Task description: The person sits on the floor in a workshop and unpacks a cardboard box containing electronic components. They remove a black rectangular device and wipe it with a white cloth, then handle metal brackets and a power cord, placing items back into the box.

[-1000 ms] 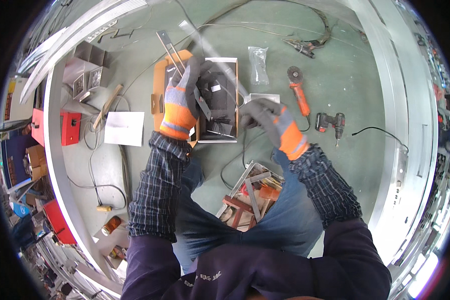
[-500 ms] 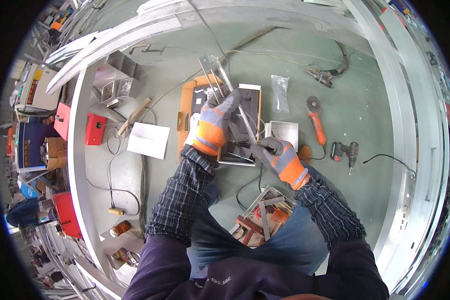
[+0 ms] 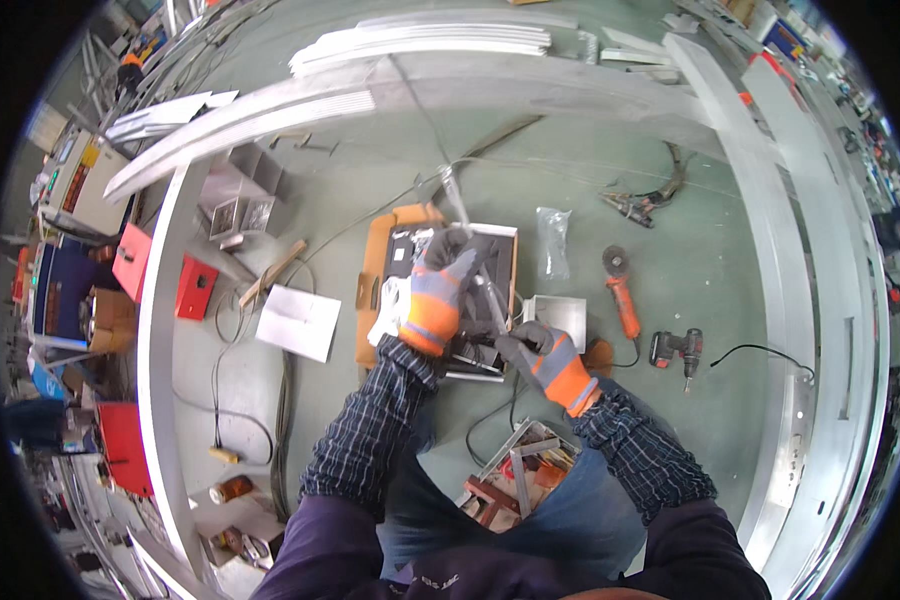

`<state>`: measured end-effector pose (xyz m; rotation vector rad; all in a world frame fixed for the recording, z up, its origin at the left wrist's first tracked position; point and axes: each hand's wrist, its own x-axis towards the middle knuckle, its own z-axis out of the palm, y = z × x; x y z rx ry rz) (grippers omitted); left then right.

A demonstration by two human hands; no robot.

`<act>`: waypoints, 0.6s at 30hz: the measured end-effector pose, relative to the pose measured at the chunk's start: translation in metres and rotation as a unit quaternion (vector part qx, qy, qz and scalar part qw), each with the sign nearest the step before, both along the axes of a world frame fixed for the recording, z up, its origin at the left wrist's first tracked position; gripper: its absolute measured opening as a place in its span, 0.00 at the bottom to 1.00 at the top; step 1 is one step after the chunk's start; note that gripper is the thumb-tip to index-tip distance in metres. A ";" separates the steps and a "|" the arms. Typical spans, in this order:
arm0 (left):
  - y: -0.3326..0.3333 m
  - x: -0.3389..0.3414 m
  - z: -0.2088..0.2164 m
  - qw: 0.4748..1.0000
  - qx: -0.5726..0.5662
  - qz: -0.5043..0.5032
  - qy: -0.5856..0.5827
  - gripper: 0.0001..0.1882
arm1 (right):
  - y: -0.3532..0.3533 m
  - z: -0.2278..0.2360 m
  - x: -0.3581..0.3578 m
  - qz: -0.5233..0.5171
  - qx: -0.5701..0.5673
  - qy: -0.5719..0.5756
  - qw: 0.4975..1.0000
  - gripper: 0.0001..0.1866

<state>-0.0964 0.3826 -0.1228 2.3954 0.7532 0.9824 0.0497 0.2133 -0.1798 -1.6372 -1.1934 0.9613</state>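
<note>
A long, slim silver metal bar slants across the middle, slightly smeared by motion. My left hand, in a grey and orange glove, is closed around it partway along. At its near end my right hand, gloved alike, pinches the bar between thumb and fingers. Beneath both hands lies an open cardboard box with a dark foam insert and some small parts. White crumpled material sits in it beside my left glove. The inside of my left grip is hidden.
An angle grinder and a cordless drill lie to the right, near a small white box. A tool crate stands between my legs. White metal frame beams surround the floor area; cables trail on the left.
The view has tilted, so the whole scene sits lower. The bar has turned in my hands: the flat face and thin rods seen at its far end no longer show. Both hands keep their grip.
</note>
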 end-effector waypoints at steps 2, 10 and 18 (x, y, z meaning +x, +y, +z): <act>0.004 -0.010 -0.022 0.996 -0.081 0.008 -0.031 0.21 | 0.008 0.009 -0.007 -0.030 0.052 -0.062 0.996 0.09; -0.028 0.002 -0.026 0.868 -0.431 -0.008 -0.247 0.14 | 0.017 0.059 0.044 -0.166 0.196 0.037 0.966 0.13; -0.040 -0.019 -0.037 0.936 -0.284 0.030 -0.207 0.12 | -0.033 0.163 0.029 -0.189 0.191 0.041 0.962 0.15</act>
